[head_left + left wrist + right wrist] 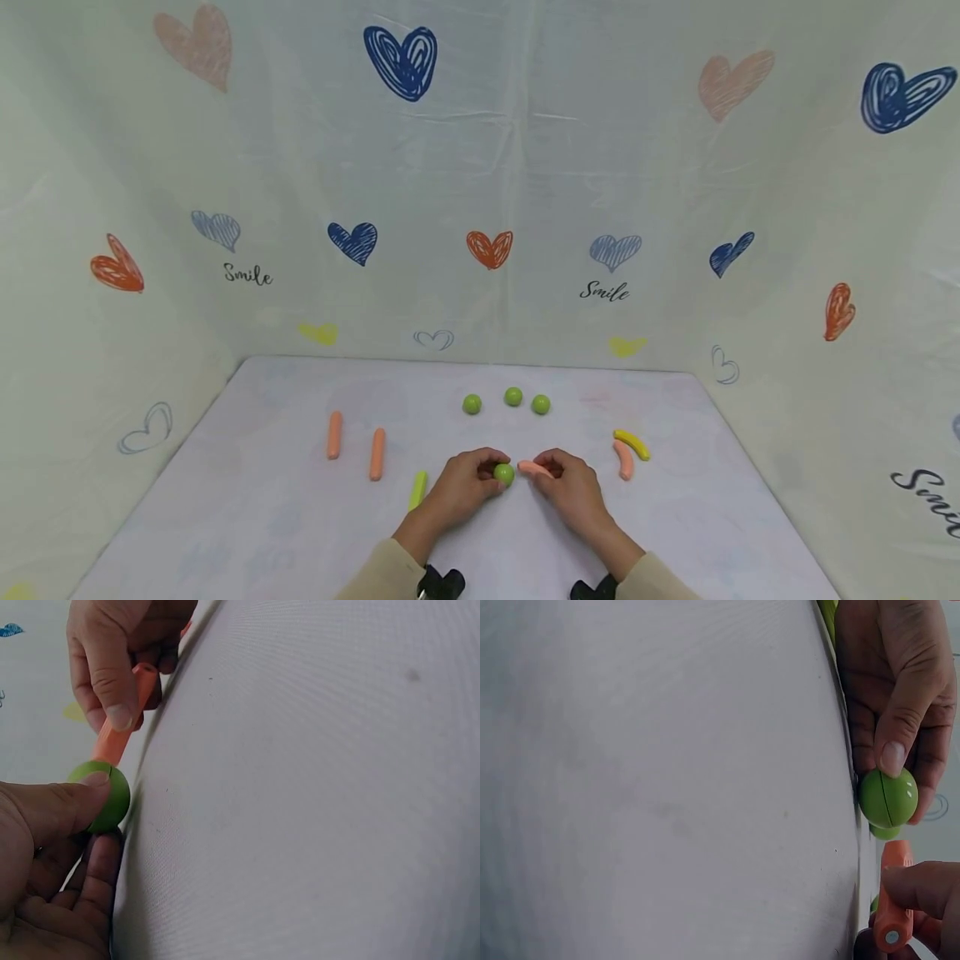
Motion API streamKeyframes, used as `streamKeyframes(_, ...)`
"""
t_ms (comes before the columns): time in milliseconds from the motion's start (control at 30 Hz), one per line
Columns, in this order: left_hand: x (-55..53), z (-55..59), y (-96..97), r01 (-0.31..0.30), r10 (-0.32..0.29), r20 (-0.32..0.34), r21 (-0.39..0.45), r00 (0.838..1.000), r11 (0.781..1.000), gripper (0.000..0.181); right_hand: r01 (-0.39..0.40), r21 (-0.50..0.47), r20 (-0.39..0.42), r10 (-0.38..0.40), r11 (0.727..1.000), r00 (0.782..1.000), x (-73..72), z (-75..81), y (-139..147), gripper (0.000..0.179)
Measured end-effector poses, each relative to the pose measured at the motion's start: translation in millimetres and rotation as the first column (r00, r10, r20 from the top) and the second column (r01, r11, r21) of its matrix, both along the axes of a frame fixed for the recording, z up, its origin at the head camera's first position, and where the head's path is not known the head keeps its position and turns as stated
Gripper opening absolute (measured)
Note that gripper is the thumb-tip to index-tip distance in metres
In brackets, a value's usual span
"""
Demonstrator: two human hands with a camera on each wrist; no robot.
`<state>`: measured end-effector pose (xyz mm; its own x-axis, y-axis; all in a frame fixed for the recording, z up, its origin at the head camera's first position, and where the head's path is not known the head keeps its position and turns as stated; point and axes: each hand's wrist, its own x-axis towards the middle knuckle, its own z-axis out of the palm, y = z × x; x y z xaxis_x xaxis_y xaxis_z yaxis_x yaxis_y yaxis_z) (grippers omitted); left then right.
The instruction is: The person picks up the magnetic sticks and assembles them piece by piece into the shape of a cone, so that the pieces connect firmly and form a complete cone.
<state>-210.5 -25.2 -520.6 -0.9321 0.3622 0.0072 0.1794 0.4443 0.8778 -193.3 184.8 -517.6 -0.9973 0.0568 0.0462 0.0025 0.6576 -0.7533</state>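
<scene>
Between thumb and fingers my left hand (459, 490) pinches a green ball (504, 475) with a thin seam, seen closely in the right wrist view as a glossy ball (889, 799). Facing it, my right hand (576, 493) pinches a short salmon-orange rod (531, 468). The rod's near end shows a round metal-looking disc in the right wrist view. Its other end points at the ball; a small gap separates them in the head and right wrist views. Beside my left wrist lies a yellow-green rod (417, 490), partly hidden by the arm.
Three green balls (513, 397) sit toward the table's back. Two straight orange rods (335, 435) lie at left. A curved yellow rod (632, 444) and a curved salmon rod (623, 460) lie at right. A heart-printed curtain (420, 167) surrounds the white table (247, 500).
</scene>
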Motion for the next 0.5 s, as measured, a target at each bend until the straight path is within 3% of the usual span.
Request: streamKeyframes(500, 2.3, 2.7, 1.7, -0.011, 0.010, 0.044, 0.022, 0.999, 1.000, 0.035, -0.051, 0.013, -0.009, 0.051, 0.999, 0.999, 3.4, -1.2, -1.8, 0.013)
